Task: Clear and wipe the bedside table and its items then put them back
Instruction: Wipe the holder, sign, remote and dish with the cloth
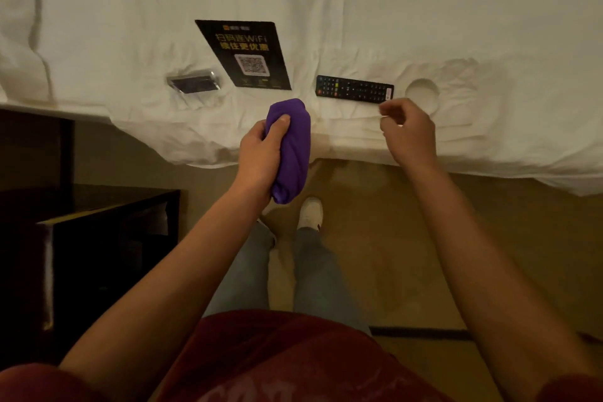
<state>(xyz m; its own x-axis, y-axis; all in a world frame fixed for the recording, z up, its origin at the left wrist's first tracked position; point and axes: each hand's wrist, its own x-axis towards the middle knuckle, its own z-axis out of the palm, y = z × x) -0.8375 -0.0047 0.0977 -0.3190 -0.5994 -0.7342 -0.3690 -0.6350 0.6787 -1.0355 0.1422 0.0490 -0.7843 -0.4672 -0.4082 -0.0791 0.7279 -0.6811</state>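
My left hand (262, 148) grips a bunched purple cloth (291, 150) at the bed's near edge. My right hand (409, 132) hovers just below the black remote control (354, 89), fingers loosely curled and holding nothing. On the white bed sheet (359, 10) lie a black WiFi sign card (244, 54) with a QR code, a clear acrylic stand (192, 84) to its left, the remote, and a white round dish (422, 96) at the right. The dark bedside table (107, 206) stands at the lower left.
The bed edge runs across the view above a tan floor (408, 254). My legs and a white shoe (310, 212) stand close to the bed. A dark strip (421, 333) lies on the floor at the right.
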